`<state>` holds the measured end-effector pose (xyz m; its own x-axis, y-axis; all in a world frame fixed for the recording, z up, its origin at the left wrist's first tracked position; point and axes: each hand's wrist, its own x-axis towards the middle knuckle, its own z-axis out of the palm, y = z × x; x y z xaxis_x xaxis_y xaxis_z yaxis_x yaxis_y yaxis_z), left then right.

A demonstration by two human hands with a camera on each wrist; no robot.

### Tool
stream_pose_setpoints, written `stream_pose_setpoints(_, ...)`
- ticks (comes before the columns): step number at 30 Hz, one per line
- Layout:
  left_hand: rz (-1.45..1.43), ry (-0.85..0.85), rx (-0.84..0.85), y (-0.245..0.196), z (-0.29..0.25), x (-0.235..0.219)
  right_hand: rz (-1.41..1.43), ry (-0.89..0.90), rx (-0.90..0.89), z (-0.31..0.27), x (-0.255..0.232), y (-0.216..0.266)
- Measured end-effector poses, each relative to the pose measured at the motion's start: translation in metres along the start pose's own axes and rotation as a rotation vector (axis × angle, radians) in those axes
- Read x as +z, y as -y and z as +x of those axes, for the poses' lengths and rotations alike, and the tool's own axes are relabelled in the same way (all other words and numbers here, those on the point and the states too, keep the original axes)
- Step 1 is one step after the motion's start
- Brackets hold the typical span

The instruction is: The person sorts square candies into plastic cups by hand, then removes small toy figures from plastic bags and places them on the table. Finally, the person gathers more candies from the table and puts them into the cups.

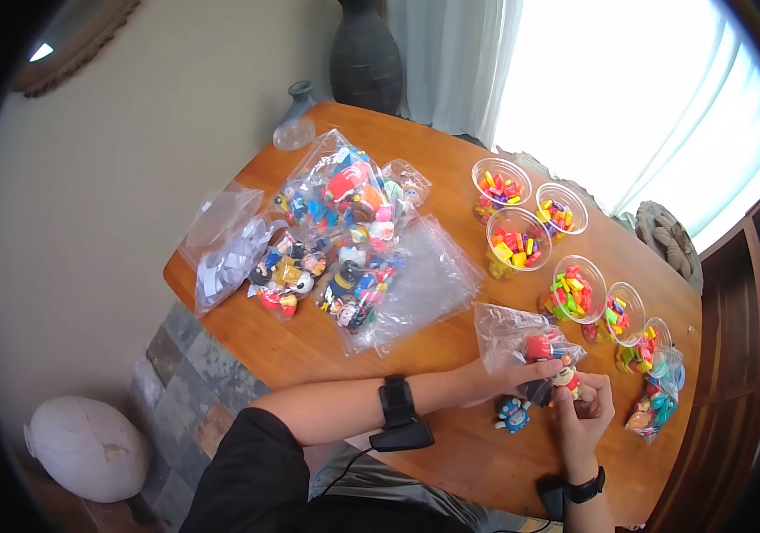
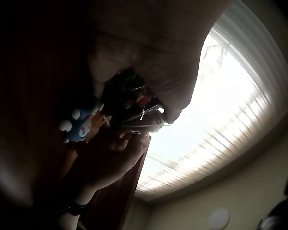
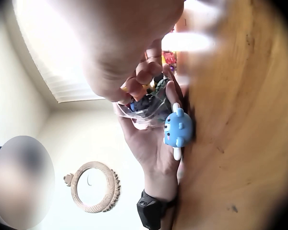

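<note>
My left hand (image 1: 511,377) holds a clear plastic bag (image 1: 500,336) with small toy figures in it, fingers curled round its side. Close beside it, my right hand (image 1: 586,410) pinches a small red and cream toy figure (image 1: 566,380) at the bag's edge. A red-topped figure (image 1: 540,345) shows through the plastic. In the right wrist view, dark figures (image 3: 143,103) lie inside the bag between both hands. Just below the hands, a blue toy figure (image 1: 512,415) with white limbs lies on the wooden table (image 1: 451,449).
Several clear cups of colourful wrapped candy, one a near cup (image 1: 578,289), line the table's right side. A filled bag (image 1: 655,400) lies at the right edge. Bags of toy figures (image 1: 344,204), flat empty bags (image 1: 429,275) and a bag of white pieces (image 1: 229,266) cover the left.
</note>
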<state>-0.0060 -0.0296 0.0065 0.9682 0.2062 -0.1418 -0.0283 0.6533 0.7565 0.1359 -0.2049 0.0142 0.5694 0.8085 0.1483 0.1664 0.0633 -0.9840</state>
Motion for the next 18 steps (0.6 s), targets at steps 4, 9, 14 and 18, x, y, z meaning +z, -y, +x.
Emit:
stream_pose_setpoints(4, -0.015, -0.008, 0.027, 0.003, 0.002, 0.003, 0.0, -0.041, 0.009, 0.003, 0.001, 0.001)
stream_pose_setpoints(9, -0.077, 0.091, -0.103, 0.001, 0.011, -0.013, -0.379, -0.036, -0.384, 0.003, 0.003, -0.012)
stream_pose_setpoints(14, -0.314, 0.085, -0.116, -0.012, 0.003, -0.01, -0.472, 0.077, -0.429, 0.012, -0.007, -0.004)
stream_pose_setpoints(18, -0.417, 0.053, -0.121, -0.008, 0.002, -0.016, -0.59, 0.103, -0.584, 0.012, -0.008, -0.006)
